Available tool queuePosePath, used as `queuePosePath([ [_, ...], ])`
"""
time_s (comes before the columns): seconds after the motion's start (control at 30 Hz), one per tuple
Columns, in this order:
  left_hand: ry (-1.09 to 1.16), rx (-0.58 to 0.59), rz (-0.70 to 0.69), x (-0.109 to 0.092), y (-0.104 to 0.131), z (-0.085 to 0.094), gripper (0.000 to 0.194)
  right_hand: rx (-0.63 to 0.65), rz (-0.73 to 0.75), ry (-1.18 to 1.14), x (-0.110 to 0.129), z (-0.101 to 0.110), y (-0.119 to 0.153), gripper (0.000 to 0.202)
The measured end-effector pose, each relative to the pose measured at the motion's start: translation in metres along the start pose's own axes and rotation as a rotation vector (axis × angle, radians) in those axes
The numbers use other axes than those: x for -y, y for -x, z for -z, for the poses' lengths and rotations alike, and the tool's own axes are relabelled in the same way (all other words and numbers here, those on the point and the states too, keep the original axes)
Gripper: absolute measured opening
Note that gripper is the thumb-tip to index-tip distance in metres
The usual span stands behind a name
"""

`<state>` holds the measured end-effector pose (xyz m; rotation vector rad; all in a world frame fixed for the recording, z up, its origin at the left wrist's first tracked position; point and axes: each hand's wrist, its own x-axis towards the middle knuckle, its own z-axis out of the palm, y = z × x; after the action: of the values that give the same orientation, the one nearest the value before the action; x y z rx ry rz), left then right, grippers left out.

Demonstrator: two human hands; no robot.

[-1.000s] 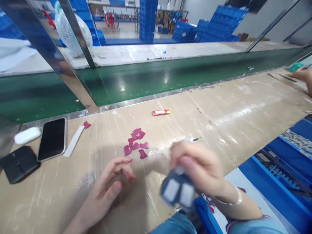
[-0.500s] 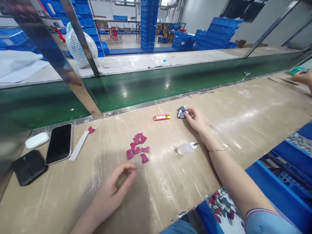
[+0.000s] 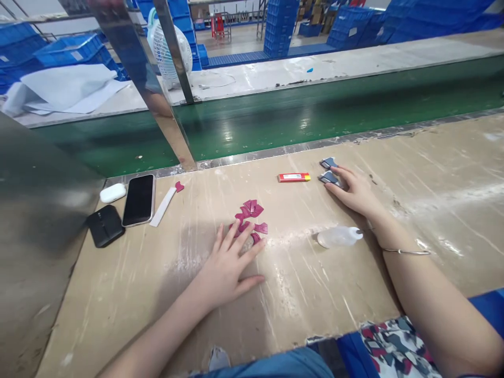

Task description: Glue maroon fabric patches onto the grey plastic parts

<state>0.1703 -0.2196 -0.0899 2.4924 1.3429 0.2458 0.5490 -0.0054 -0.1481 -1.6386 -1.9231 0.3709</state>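
Note:
On the worktable, my left hand [image 3: 226, 268] is spread flat, palm down, its fingertips over the near part of a loose cluster of small maroon cut pieces [image 3: 252, 207]. Some of those pieces are hidden under the fingers. Farther off to the right, my right hand [image 3: 356, 191] has its thumb and fingers around a small dark grey-blue piece [image 3: 329, 177] with pale edges. Just beyond that lies a similar dark piece [image 3: 327, 163], close to the index fingertip. A translucent squeeze bottle [image 3: 338, 237] lies on its side near my right wrist.
A red box with a yellow end [image 3: 293, 177] lies left of the dark pieces. At the left are a phone [image 3: 139, 199], white case [image 3: 113, 193], black square object [image 3: 105, 226] and white strip [image 3: 163, 206]. A metal post [image 3: 177, 136] rises beside the green channel [image 3: 255, 126].
My left hand has moved forward from a curled pose and spread over the maroon pieces. My right hand remains at the dark pieces, which now lie apart. The view has turned left and down.

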Motion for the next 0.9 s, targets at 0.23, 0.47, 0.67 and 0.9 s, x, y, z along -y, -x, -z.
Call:
queuePosePath([
  [0.23,-0.054,0.163,-0.010,0.001,-0.049,0.003,0.081,0.005,0.002,0.006,0.000,0.003,-0.004,0.056],
  [0.47,-0.003,-0.049,0.118,0.021,-0.090,0.000,0.038,0.022,0.009,-0.024,0.000,0.005,-0.004,0.053],
  [0.67,-0.006,-0.121,0.165,0.022,-0.089,-0.004,0.025,0.023,0.025,-0.056,-0.002,0.003,-0.005,0.051],
  [0.9,0.036,-0.196,0.115,0.023,-0.086,-0.003,0.032,0.001,0.073,-0.030,0.000,-0.002,-0.004,0.044],
])
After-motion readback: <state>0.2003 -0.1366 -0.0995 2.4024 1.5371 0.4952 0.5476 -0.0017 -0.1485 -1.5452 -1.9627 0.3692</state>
